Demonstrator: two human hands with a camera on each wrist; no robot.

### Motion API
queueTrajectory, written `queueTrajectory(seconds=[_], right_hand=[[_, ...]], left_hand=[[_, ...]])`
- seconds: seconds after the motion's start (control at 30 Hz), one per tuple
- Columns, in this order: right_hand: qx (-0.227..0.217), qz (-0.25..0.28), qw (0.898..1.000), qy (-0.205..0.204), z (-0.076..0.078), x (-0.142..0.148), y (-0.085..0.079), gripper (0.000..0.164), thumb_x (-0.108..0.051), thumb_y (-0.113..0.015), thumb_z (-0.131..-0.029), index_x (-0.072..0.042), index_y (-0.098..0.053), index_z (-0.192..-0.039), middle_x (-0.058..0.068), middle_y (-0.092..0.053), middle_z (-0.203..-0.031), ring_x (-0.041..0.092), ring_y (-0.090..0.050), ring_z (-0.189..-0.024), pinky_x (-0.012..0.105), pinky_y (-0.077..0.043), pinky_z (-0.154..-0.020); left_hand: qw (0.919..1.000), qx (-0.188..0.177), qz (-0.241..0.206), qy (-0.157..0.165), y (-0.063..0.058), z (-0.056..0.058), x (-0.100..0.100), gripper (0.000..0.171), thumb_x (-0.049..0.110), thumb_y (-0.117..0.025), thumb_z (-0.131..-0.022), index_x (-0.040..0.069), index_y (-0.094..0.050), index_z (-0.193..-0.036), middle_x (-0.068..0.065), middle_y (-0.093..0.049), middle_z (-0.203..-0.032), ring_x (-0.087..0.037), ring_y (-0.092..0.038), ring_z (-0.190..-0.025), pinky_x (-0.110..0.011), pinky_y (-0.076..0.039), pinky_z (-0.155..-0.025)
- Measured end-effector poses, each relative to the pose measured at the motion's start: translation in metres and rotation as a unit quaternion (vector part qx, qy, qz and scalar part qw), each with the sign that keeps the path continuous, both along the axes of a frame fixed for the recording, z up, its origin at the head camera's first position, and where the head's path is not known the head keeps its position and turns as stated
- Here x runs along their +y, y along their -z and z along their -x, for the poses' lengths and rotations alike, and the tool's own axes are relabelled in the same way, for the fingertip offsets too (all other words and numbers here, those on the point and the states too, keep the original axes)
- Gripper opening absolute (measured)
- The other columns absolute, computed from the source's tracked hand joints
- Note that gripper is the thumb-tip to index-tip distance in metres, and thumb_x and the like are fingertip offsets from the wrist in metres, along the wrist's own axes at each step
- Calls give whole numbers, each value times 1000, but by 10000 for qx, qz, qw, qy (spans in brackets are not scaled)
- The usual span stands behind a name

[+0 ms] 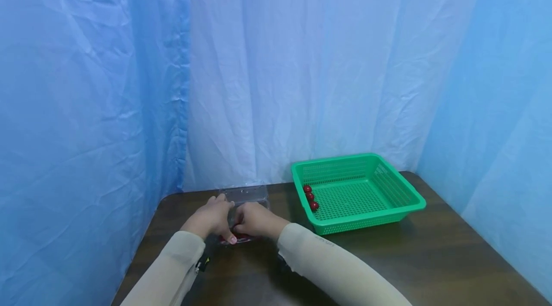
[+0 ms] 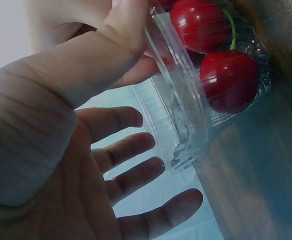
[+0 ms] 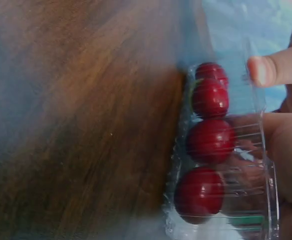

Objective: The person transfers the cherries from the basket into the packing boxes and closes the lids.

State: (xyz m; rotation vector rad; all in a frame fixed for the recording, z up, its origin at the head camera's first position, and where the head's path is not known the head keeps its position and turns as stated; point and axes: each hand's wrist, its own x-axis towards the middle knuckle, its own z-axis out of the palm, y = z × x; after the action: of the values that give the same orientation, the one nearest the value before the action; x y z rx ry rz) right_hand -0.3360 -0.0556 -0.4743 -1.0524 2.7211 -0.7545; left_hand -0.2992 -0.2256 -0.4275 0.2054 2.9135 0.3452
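A clear plastic clamshell box (image 1: 245, 195) stands on the table with its lid raised at the back. Several red cherries (image 3: 210, 140) show through its near wall, one with a green stem. My left hand (image 1: 212, 217) is at the box's left side, its thumb on the near rim. The other fingers (image 2: 131, 172) of that hand spread loosely alongside the box. From the right, my right hand (image 1: 258, 220) reaches into the box with bent fingers, seen through the plastic behind the cherries. Whether it holds a cherry I cannot tell.
A green plastic basket (image 1: 366, 216) with slotted walls is to the right of the box. Three red cherries (image 1: 310, 197) lie in a row along its left wall. Behind the wooden table (image 1: 444, 243) and on both sides hang blue-white curtains (image 1: 302, 71).
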Motion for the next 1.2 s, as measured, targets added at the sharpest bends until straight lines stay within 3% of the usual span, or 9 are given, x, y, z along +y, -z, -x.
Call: queueTrajectory(seconds=[0.17,0.37,0.47,0.63,0.83,1.03,1.1,1.2], right_hand=[[-9,-13,10000,96,1,0,2,6,-21,-87,-103,-16,-89,-106,-7,-84,-92,1,-72,-76,19,-63,-75],[-41,-32,9998,210,0,0,-2,19,-16,-82,-104,-17,-85,-123,-3,-86,-112,7,-80,-96,26,-69,-87],[-110,-140,9995,269,-3,4,-14,23,-16,-81,-106,-19,-84,-128,-3,-85,-119,7,-80,-98,26,-69,-85],[312,-469,9982,193,1,23,-52,24,-17,-75,-109,-16,-83,-132,-1,-85,-122,5,-72,-79,23,-62,-73],[469,-468,9973,316,19,57,-89,24,-17,-70,-112,-10,-80,-133,4,-83,-117,10,-70,-79,31,-61,-75],[251,-353,9954,858,47,93,-106,30,-19,-69,-113,-10,-74,-140,5,-79,-101,14,-62,-69,33,-56,-69],[164,-340,9937,1054,58,105,-108,33,-21,-69,-112,-8,-72,-143,8,-80,-107,17,-67,-76,35,-60,-73],[-11,-340,9907,1318,73,124,-109,36,-23,-69,-113,-7,-71,-144,13,-78,-128,23,-75,-101,41,-64,-88]], left_hand=[[10000,-19,26,-57,2,2,-1,115,38,-111,-70,7,-57,-166,-28,-45,-174,-49,-46,-156,-73,-56,-116],[9999,-40,64,-141,7,4,-7,114,39,-111,-68,8,-59,-165,-25,-54,-163,-44,-54,-144,-69,-62,-108],[9998,-92,37,-190,9,3,-10,113,39,-111,-68,9,-60,-164,-24,-55,-161,-44,-55,-143,-68,-63,-106],[9998,-98,93,-162,9,4,-13,115,41,-111,-69,9,-58,-166,-27,-49,-169,-50,-48,-153,-74,-57,-113],[9997,-34,101,-205,9,6,-13,117,41,-111,-68,8,-57,-166,-28,-47,-172,-51,-46,-155,-76,-54,-116],[9996,20,85,-254,10,6,-14,116,40,-111,-68,10,-58,-166,-25,-51,-168,-48,-50,-151,-74,-56,-114],[9996,-3,87,-282,10,6,-15,115,40,-111,-68,10,-58,-166,-25,-52,-167,-47,-50,-150,-73,-57,-114],[9995,-30,75,-310,10,5,-15,115,40,-111,-68,11,-58,-166,-26,-50,-168,-50,-49,-152,-74,-56,-114]])
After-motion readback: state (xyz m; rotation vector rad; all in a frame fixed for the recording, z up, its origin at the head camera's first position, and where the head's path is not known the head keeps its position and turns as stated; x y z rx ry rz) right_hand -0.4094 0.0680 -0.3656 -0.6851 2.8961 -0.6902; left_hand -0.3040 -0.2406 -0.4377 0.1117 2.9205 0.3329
